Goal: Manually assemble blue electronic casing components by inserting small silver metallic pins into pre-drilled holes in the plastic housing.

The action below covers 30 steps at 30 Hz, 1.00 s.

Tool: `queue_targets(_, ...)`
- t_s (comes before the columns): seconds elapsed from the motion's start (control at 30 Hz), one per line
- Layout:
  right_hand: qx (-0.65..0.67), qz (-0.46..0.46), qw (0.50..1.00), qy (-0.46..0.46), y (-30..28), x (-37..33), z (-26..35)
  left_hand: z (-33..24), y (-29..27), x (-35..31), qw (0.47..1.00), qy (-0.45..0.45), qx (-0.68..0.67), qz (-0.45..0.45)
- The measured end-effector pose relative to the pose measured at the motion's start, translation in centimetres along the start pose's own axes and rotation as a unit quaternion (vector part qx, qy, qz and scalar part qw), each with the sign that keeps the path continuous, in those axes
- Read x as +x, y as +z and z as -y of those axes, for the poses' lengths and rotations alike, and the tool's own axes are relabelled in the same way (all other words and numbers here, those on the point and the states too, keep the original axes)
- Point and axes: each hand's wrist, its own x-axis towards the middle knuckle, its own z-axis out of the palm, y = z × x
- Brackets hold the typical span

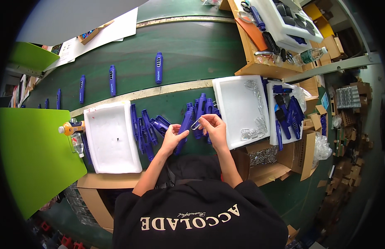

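Observation:
My left hand is closed round a blue plastic casing, a long tube-like body held tilted. Pinched in the fingers of my right hand is a small silvery oval loop piece, close beside that casing. I cannot tell whether the two parts touch. Several loose blue casings lie just beyond my hands, and another heap of casings is left of my left hand. To the right of my right hand, a white foam tray carries clear or silvery loop pieces.
On the green belt ahead, blue casings stand spaced in a row. A second white tray sits at left beside bottles. An open cardboard box is at lower right, a wooden shelf at far right.

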Motion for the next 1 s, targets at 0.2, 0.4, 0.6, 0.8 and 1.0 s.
queue_targets(0.2,-0.01,-0.032,0.999,0.017,-1.6,0.7,-3.5,0.8,0.7,1.5,0.985,0.022,0.155,-0.067)
queue_targets(0.4,-0.048,-0.037,0.998,-0.028,-0.6,0.4,-2.9,1.0,0.1,0.9,0.963,0.167,0.18,-0.108)
queue_targets(0.6,-0.192,-0.015,0.965,-0.181,1.8,-0.2,0.1,-5.3,0.5,-4.3,0.988,0.006,-0.103,0.112)
queue_targets(0.8,-0.271,0.004,0.922,-0.275,2.6,-0.1,1.0,-5.3,0.9,-5.1,0.99,0.043,-0.082,0.102)
queue_targets(1.0,-0.244,-0.018,0.94,-0.237,3.7,-1.9,0.4,-5.7,2.5,-5.3,0.998,0.05,-0.022,0.036)
